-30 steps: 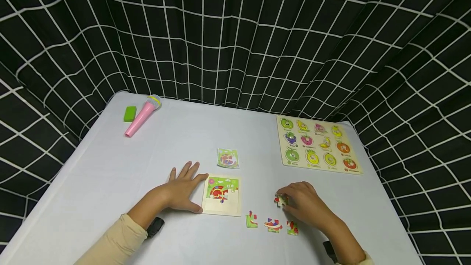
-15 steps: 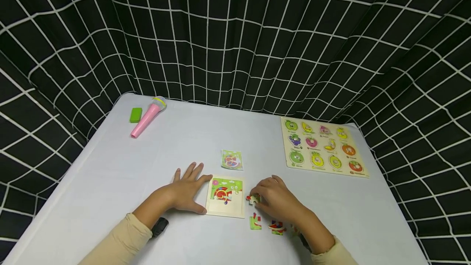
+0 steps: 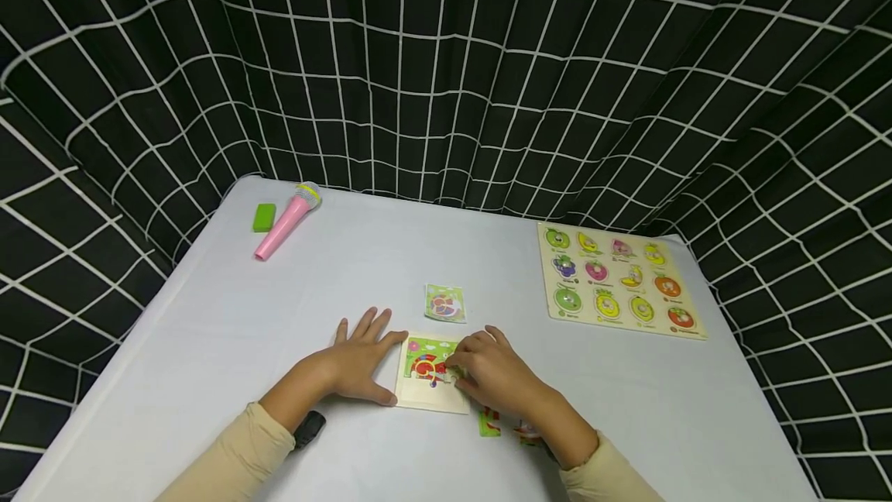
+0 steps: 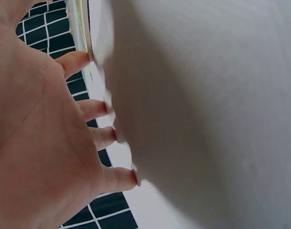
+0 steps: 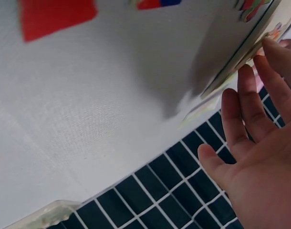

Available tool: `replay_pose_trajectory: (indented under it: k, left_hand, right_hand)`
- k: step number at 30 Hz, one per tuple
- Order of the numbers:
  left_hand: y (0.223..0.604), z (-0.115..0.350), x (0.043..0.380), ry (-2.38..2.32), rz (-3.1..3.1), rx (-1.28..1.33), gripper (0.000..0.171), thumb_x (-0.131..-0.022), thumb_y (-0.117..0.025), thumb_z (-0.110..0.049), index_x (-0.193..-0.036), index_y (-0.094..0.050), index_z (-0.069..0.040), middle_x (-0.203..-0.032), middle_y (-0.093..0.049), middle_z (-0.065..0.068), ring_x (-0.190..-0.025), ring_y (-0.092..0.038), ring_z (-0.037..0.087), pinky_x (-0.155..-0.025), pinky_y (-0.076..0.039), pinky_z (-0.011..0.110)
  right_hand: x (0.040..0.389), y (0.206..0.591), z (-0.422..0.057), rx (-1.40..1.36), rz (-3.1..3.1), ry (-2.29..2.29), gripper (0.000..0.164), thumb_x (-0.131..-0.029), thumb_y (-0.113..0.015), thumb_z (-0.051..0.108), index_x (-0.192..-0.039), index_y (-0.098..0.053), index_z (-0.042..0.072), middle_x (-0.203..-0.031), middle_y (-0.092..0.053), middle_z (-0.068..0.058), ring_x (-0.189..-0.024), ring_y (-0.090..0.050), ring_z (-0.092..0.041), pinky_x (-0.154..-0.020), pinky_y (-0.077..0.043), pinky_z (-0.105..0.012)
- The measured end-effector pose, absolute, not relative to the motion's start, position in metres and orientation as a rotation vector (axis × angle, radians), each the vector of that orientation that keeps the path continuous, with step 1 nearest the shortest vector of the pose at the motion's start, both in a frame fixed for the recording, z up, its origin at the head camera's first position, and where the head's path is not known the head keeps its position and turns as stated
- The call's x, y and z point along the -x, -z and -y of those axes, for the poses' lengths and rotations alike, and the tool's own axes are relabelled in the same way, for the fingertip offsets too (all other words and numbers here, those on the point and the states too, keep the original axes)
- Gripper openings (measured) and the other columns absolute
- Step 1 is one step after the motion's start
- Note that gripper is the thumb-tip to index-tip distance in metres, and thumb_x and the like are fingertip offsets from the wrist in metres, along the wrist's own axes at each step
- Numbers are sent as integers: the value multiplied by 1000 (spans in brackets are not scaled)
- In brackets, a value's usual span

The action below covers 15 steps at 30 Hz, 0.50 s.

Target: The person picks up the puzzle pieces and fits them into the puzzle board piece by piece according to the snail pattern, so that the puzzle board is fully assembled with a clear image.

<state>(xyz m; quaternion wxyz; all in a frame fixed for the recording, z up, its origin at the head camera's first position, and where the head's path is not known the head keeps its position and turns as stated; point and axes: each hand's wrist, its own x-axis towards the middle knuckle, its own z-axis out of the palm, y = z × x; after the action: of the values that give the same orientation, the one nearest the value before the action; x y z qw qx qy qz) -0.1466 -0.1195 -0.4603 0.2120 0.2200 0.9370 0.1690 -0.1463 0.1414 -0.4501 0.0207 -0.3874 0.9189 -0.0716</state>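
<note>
A small square wooden puzzle board (image 3: 430,401) lies on the white table, its upper part filled with joined pieces that show a red snail on green. My left hand (image 3: 357,364) lies spread at the board's left side, thumb at the lower corner and index finger at the upper one. Over the board's right half, my right hand (image 3: 498,374) pinches a jigsaw piece (image 3: 454,373) beside the snail picture, thumb and fingers partly covering it. Two loose jigsaw pieces show below this hand, a green and red one (image 3: 490,423) and another (image 3: 527,433) partly hidden by the wrist.
Behind the board lies a small printed picture card (image 3: 444,304). A fruit peg puzzle (image 3: 616,285) sits at the back right. At the back left are a pink toy microphone (image 3: 286,225) and a green block (image 3: 264,218). A black gridded curtain (image 3: 432,84) surrounds the table.
My right hand has carried the jigsaw piece leftward from the table's right side onto the board. The left hand keeps its place at the board's edge. The head view has shifted slightly.
</note>
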Motion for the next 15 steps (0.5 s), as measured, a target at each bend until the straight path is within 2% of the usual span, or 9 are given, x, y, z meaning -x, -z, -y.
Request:
replay_pose_trajectory:
  k: [15]
  left_hand:
    - [458,119,147,-464,-2607,-610,98,-72,-79,-54,-151,-33,-19,-162,-7,19,-149,1,41,-108,-6,74]
  right_hand:
    - [148,455,-140,1188,-2888,161,25,-81,-80,24,-105,-76,22,-101,-67,7,-105,-57,-17,-106,-33,-56]
